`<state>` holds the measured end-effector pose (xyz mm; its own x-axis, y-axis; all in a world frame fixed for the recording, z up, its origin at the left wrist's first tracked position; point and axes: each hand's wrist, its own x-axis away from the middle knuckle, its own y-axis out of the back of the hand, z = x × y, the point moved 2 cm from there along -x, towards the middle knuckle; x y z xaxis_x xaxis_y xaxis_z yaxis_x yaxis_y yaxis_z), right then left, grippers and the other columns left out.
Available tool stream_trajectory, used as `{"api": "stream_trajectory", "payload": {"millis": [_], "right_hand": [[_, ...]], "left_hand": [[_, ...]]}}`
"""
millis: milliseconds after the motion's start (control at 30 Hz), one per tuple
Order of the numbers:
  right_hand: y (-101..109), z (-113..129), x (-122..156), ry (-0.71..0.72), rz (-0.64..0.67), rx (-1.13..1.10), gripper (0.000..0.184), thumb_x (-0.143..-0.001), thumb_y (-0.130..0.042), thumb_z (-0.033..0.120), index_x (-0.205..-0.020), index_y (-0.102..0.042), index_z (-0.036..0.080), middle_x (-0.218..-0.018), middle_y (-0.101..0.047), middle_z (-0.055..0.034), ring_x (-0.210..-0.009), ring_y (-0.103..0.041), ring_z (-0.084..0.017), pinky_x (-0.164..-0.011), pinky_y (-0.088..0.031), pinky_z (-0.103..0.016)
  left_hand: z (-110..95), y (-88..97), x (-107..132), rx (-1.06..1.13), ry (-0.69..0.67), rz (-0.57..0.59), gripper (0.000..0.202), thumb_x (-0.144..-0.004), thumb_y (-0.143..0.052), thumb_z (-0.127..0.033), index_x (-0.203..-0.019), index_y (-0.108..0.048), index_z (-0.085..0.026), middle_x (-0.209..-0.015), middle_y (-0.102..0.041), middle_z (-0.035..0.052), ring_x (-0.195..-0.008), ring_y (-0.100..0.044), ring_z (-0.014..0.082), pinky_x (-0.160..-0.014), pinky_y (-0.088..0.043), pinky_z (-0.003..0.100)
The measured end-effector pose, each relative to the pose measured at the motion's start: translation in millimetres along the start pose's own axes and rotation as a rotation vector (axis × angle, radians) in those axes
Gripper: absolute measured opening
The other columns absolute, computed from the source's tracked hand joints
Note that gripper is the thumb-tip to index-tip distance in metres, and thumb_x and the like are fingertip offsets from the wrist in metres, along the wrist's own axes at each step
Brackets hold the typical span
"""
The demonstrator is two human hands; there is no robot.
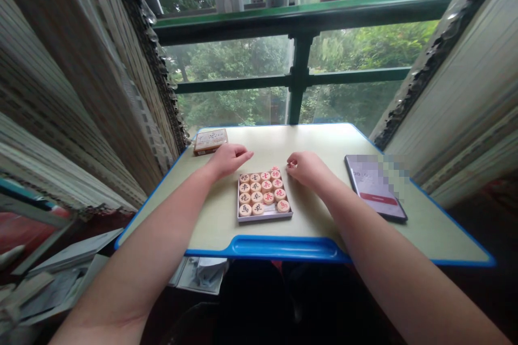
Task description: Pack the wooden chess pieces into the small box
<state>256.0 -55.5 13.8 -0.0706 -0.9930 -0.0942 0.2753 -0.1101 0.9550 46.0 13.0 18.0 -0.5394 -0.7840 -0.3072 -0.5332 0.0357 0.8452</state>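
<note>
A shallow white box (265, 219) on the table holds round Chinese chess pieces in rows. Black-marked pieces (256, 198) fill its left columns, red-marked ones (267, 198) the right. The front row has a gap beside the red horse piece (283, 206). At the back right corner, a red piece (275, 169) shows at the rim. My right hand (305, 168) is closed just right of the box, pinching a small Chinese chess piece (290, 165) whose face is mostly hidden. Behind the box's left corner, my left hand (231, 160) rests with its fingers curled together, nothing visible in them.
A flat brown-edged box (210, 141) lies at the table's back left. A phone or tablet (374, 186) sits on the right side. The table (319, 139) has a blue rim and a front trough (285, 248). Curtains (465, 64) flank the window.
</note>
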Motion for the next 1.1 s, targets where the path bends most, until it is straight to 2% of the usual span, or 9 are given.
{"api": "stream_trajectory", "payload": {"millis": [167, 367, 633, 800, 933, 1000, 1100], "right_hand": [[2.3, 6.1, 3.8, 0.059, -0.072, -0.023, 0.026, -0.078, -0.053, 0.022, -0.097, -0.069, 0.015, -0.096, -0.069, -0.0097, -0.086, -0.061, -0.019, -0.076, -0.043, -0.025], [-7.9, 5.5, 1.0, 0.108, -0.113, -0.027, 0.026, -0.078, -0.051, 0.023, -0.094, -0.069, 0.015, -0.092, -0.066, -0.0106, -0.079, -0.060, -0.018, -0.073, -0.043, -0.025], [-18.3, 6.4, -3.8, -0.002, -0.212, -0.037, 0.030, -0.079, -0.047, 0.021, -0.096, -0.070, 0.012, -0.089, -0.067, -0.0128, -0.084, -0.059, -0.021, -0.080, -0.042, -0.028], [-22.7, 6.7, -6.0, -0.035, -0.240, -0.089, 0.029, -0.081, -0.046, 0.021, -0.096, -0.069, 0.011, -0.092, -0.067, -0.0129, -0.087, -0.059, -0.020, -0.082, -0.040, -0.027], [-23.8, 4.7, -7.4, -0.069, -0.230, -0.134, 0.025, -0.079, -0.049, 0.019, -0.091, -0.069, 0.010, -0.091, -0.068, -0.0140, -0.085, -0.059, -0.021, -0.079, -0.040, -0.027], [-23.2, 2.9, -6.9, -0.065, -0.237, -0.182, 0.025, -0.080, -0.048, 0.018, -0.093, -0.067, 0.011, -0.091, -0.068, -0.0129, -0.085, -0.060, -0.020, -0.077, -0.040, -0.027], [-22.1, 0.1, -5.2, -0.053, -0.241, -0.345, 0.029, -0.082, -0.044, 0.017, -0.103, -0.063, 0.012, -0.093, -0.068, -0.0109, -0.083, -0.060, -0.018, -0.076, -0.041, -0.026]], "left_hand": [[-0.2, -2.7, -0.8, 0.063, 0.011, 0.005, 0.044, -0.081, -0.045, -0.050, -0.066, -0.062, -0.012, -0.054, -0.051, -0.0014, -0.056, -0.043, 0.0108, -0.054, -0.031, 0.023], [-4.9, -5.2, 0.6, 0.043, -0.013, 0.019, 0.045, -0.081, -0.045, -0.051, -0.062, -0.059, -0.012, -0.052, -0.048, -0.0024, -0.054, -0.041, 0.0098, -0.054, -0.030, 0.023], [-7.5, -10.4, -0.6, 0.067, -0.001, -0.010, 0.045, -0.081, -0.046, -0.051, -0.067, -0.064, -0.012, -0.058, -0.056, 0.0006, -0.057, -0.045, 0.0111, -0.056, -0.032, 0.025], [-7.2, -21.7, -2.0, 0.263, 0.055, -0.015, 0.047, -0.076, -0.051, -0.056, -0.067, -0.065, -0.012, -0.056, -0.054, -0.0001, -0.057, -0.044, 0.0112, -0.056, -0.032, 0.025], [-6.2, -32.5, -4.5, 0.616, 0.182, -0.061, 0.046, -0.073, -0.053, -0.055, -0.067, -0.065, -0.011, -0.049, -0.044, -0.0034, -0.048, -0.038, 0.0080, -0.049, -0.029, 0.023], [-6.5, -37.4, -6.0, 0.752, 0.217, -0.056, 0.044, -0.072, -0.055, -0.054, -0.064, -0.063, -0.011, -0.046, -0.041, -0.0049, -0.045, -0.034, 0.0064, -0.047, -0.027, 0.022], [-7.2, -40.9, -7.2, 0.825, 0.249, -0.021, 0.040, -0.071, -0.057, -0.050, -0.061, -0.062, -0.011, -0.044, -0.044, -0.0038, -0.043, -0.035, 0.0060, -0.046, -0.027, 0.022]]}}
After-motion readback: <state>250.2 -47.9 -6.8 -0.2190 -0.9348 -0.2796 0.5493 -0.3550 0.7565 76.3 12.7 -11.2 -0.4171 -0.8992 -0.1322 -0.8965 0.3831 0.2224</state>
